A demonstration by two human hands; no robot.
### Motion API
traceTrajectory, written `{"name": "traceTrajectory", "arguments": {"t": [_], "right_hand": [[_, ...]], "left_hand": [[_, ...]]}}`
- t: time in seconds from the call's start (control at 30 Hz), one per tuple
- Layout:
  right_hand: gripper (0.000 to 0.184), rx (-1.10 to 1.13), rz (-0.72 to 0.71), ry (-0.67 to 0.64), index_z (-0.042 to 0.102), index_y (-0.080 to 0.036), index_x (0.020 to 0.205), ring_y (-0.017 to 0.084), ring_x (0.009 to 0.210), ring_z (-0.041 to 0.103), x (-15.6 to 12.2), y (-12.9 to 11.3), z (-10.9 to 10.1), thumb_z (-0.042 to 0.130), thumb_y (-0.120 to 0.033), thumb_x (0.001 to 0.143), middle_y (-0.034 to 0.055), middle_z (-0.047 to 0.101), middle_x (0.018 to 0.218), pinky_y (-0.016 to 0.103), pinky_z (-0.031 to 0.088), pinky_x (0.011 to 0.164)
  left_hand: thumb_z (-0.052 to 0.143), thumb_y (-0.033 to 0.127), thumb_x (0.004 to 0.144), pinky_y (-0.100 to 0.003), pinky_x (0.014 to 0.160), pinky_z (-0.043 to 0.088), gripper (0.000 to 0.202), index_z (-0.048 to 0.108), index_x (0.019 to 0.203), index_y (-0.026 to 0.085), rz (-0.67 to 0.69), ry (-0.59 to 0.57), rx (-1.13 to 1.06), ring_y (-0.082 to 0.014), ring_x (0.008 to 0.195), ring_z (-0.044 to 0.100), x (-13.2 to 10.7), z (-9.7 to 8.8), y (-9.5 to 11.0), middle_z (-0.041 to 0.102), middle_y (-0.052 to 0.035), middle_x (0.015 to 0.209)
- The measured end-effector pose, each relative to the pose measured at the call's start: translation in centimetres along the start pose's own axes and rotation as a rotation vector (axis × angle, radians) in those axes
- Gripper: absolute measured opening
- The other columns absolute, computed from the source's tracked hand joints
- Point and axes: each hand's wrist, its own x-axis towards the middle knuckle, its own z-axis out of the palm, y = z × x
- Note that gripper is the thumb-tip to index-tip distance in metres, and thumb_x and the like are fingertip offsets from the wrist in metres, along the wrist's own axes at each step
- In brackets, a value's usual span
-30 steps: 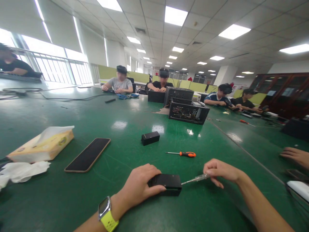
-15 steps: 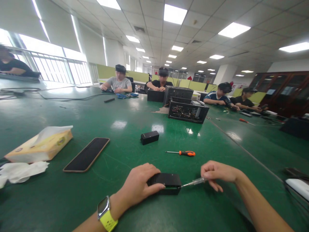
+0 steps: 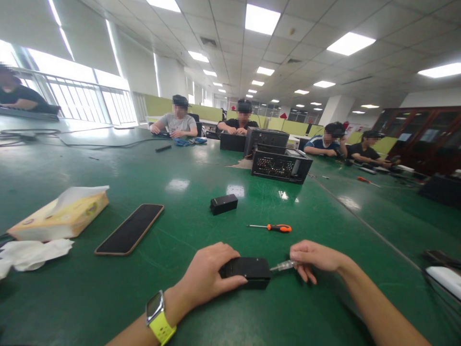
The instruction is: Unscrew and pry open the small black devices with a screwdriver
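Observation:
My left hand [image 3: 207, 275], with a yellow-strapped watch on its wrist, is closed over the left end of a small black box [image 3: 248, 270] lying on the green table [image 3: 180, 307]. My right hand [image 3: 312, 257] pinches a clear-handled screwdriver [image 3: 283, 265]. Its tip points left into the right end of the box. A second small black box [image 3: 224, 203] and an orange-handled screwdriver [image 3: 272, 227] lie farther back on the table.
A phone [image 3: 130, 228], a tissue box [image 3: 57, 214] and crumpled tissue [image 3: 30, 253] lie to the left. Open computer cases [image 3: 281, 165] stand at the back. Several people sit at the far side. A white and black object [image 3: 444, 274] lies at the right edge.
My right hand has moved left toward the box, pushing the screwdriver further in. Another person's hand at the right edge has left the view. My left hand stayed put.

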Motion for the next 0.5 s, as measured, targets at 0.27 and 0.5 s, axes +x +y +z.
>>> {"name": "traceTrajectory", "arguments": {"t": [0.27,0.5], "right_hand": [[0.033,-0.088,0.029,0.014,0.065,-0.013,0.083,0.007,0.042,0.056,-0.7,-0.8,1.7,0.074,-0.044,0.079,0.0002,0.067,0.060,0.015,0.043,0.040],[0.035,-0.086,-0.005,0.030,0.067,-0.012,0.076,0.005,0.040,0.048,-2.2,-1.7,0.9,0.071,-0.046,0.081,-0.0021,0.059,0.056,0.013,0.035,0.038]], "left_hand": [[0.073,0.052,0.079,-0.030,0.070,0.052,0.040,0.069,0.099,0.018,0.002,-0.007,-0.023,-0.0229,0.080,0.065,-0.2,0.2,-0.3,0.071,-0.0063,0.089],[0.073,0.050,0.080,-0.031,0.070,0.051,0.039,0.069,0.099,0.017,-0.001,-0.017,-0.024,-0.0231,0.080,0.065,-0.1,0.1,-0.2,0.071,-0.0064,0.089]]}}
